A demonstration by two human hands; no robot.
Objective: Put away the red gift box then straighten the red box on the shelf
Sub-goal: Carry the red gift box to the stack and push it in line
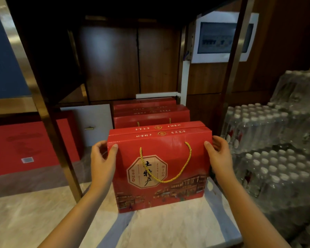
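A red gift box (168, 158) with a gold cord handle and an octagonal label stands upright on the pale bottom shelf (168, 230). My left hand (102, 158) grips its upper left corner, thumb on the front face. My right hand (219, 154) grips its upper right corner the same way. Behind it stand more red boxes (151, 113) of the same kind in a row toward the back wall; the nearest one sits a little to the left of the held box.
A brass shelf post (57, 140) rises on the left, another post (234, 68) on the right. Shrink-wrapped packs of water bottles (276, 158) are stacked at the right. A white cabinet door (93, 122) and a red panel (30, 147) lie to the left. A white wall panel (222, 38) hangs behind.
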